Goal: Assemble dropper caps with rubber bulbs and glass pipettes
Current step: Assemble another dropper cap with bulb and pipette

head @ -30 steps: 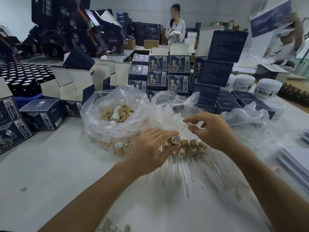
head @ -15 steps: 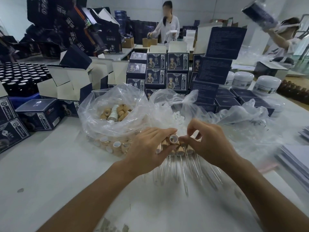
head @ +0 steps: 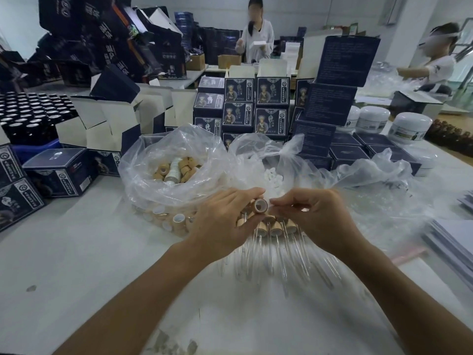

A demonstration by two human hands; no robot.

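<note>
Tabletop (head: 76, 252) under hands. Cap bag (head: 169, 175) beyond left hand (head: 225, 226); bulb bag (head: 273, 162) beyond right hand (head: 314, 216). Finished droppers (head: 273, 229) beneath hands, crowding workspace. Left hand grips open cap (head: 260, 206); right hand pinched at rim, contents indiscernible. Judged step: bulb insertion. Next: seat squarely.

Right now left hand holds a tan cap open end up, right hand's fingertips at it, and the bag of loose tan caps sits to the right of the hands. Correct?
One slip: in the head view the bag of loose tan caps sits left of the hands, beyond the left hand. The rest stands: the left hand holds the tan cap, open end up, with the right hand fingertips at it.
</note>
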